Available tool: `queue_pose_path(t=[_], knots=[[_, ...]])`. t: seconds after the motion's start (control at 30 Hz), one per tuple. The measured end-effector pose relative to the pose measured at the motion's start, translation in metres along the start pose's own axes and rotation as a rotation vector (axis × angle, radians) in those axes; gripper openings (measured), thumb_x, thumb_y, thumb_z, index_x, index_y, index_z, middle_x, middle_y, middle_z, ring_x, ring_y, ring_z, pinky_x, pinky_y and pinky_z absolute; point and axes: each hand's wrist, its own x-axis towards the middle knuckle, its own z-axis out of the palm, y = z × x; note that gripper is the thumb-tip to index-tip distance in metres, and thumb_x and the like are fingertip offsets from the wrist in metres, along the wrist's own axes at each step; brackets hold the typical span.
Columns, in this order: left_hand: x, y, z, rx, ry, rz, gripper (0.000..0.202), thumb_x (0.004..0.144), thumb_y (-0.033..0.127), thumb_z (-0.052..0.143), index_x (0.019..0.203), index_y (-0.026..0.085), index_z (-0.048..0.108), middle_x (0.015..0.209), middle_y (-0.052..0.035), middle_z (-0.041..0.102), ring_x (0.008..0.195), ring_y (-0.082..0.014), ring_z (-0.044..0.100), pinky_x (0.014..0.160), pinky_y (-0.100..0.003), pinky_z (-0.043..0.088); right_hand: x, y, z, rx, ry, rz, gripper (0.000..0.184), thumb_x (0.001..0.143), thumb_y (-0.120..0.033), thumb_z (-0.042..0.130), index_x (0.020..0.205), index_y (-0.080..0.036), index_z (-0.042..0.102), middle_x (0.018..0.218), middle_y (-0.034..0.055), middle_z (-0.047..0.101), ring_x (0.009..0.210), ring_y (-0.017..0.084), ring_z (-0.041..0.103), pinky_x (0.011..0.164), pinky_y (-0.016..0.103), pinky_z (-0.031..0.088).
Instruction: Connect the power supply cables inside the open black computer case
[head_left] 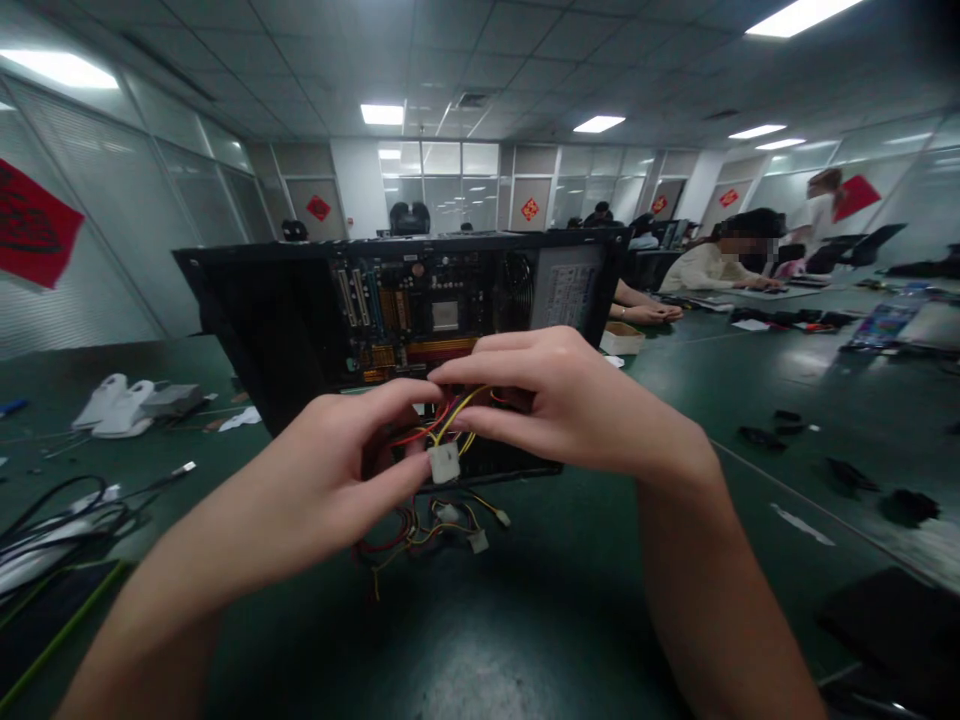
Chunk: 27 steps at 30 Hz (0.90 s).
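An open black computer case (247, 300) stands on the green table (525, 600), its motherboard (420, 310) facing me. In front of it my left hand (337, 470) pinches a white plastic power connector (443, 462) on red, yellow and black wires (439, 420). My right hand (555, 400) is closed around the same bundle of wires just above the connector. More white connectors (480, 535) on coloured wires lie on the table below my hands.
Cables (52, 520) and a white object (120, 405) lie at the left. Small black parts (847, 470) are scattered at the right, with a black panel (892, 630) near the corner. Other people (720, 265) sit at the table's far right end.
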Motion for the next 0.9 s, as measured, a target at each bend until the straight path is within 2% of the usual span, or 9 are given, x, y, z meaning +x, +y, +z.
queue_pose_path(t=[0.17,0.27,0.33,0.43,0.53,0.63,0.73,0.83,0.9], knots=[[0.006,-0.003,0.008,-0.045,0.011,0.005,0.053,0.087,0.03,0.061,0.139,0.022,0.051,0.104,-0.0046,0.071,0.078,-0.0161,0.066,0.065,-0.023,0.054,0.0,0.0,0.006,-0.048,-0.028,0.035,0.029,0.096,-0.028,0.058,0.123,-0.018,0.063,0.103,0.0073,0.072,0.094,0.02,0.066,0.081,0.028,0.046],[0.008,-0.004,0.006,-0.078,0.019,0.004,0.051,0.086,0.033,0.064,0.135,0.021,0.055,0.105,-0.0052,0.072,0.084,-0.0181,0.067,0.07,-0.024,0.055,0.001,-0.002,0.007,-0.042,-0.055,0.064,0.03,0.097,-0.03,0.056,0.124,-0.019,0.062,0.101,0.0061,0.072,0.09,0.018,0.066,0.077,0.026,0.044],[0.007,-0.002,0.002,-0.071,0.009,0.016,0.041,0.086,0.035,0.065,0.125,0.02,0.064,0.105,-0.0046,0.072,0.087,-0.0178,0.067,0.073,-0.024,0.054,0.001,-0.003,0.006,-0.015,-0.123,0.082,0.024,0.099,-0.032,0.052,0.114,-0.017,0.066,0.09,0.0047,0.071,0.079,0.015,0.064,0.071,0.025,0.042],[0.005,0.002,-0.005,-0.05,-0.041,0.039,0.023,0.089,0.036,0.064,0.099,0.018,0.074,0.088,-0.002,0.072,0.075,-0.0136,0.063,0.065,-0.02,0.049,0.001,-0.004,0.005,0.038,-0.262,0.091,0.031,0.102,-0.033,0.046,0.091,-0.015,0.069,0.071,0.0018,0.066,0.062,0.011,0.056,0.061,0.023,0.035],[0.006,0.001,-0.005,-0.057,-0.083,0.061,0.032,0.093,0.039,0.057,0.078,0.015,0.073,0.068,-0.0004,0.065,0.061,-0.0105,0.055,0.056,-0.02,0.042,0.001,-0.005,0.007,0.105,-0.366,0.076,0.035,0.102,-0.034,0.048,0.079,-0.014,0.066,0.062,-0.001,0.058,0.055,0.008,0.047,0.055,0.023,0.03],[0.016,-0.013,0.005,-0.07,-0.004,0.038,0.048,0.095,0.049,0.049,0.069,0.013,0.068,0.059,0.0,0.057,0.056,-0.0101,0.047,0.052,-0.021,0.036,0.002,-0.006,0.011,0.217,-0.402,0.024,0.036,0.099,-0.035,0.053,0.072,-0.013,0.062,0.058,-0.0035,0.051,0.052,0.007,0.04,0.053,0.023,0.027],[0.027,-0.033,0.016,-0.222,0.093,0.031,0.059,0.095,0.059,0.041,0.064,0.013,0.062,0.059,-0.0013,0.054,0.057,-0.0115,0.046,0.054,-0.023,0.038,0.003,-0.001,0.011,0.421,-0.192,-0.022,0.042,0.098,-0.04,0.054,0.064,-0.015,0.056,0.055,-0.0048,0.044,0.05,0.007,0.035,0.05,0.023,0.026],[0.028,-0.039,0.019,-0.505,0.043,0.071,0.044,0.09,0.054,0.056,0.069,0.015,0.058,0.075,-0.0045,0.062,0.073,-0.0159,0.058,0.067,-0.026,0.048,0.001,0.013,0.003,0.672,0.345,0.032,0.045,0.096,-0.047,0.056,0.062,-0.018,0.049,0.055,-0.006,0.037,0.047,0.007,0.028,0.045,0.023,0.023],[0.025,-0.032,0.019,-0.659,0.047,0.11,0.029,0.085,0.041,0.069,0.075,0.016,0.057,0.095,-0.0077,0.066,0.089,-0.0197,0.063,0.077,-0.029,0.052,0.0,0.024,-0.002,0.782,0.574,0.095,0.045,0.093,-0.049,0.059,0.062,-0.019,0.046,0.054,-0.007,0.033,0.044,0.006,0.024,0.041,0.022,0.021]])
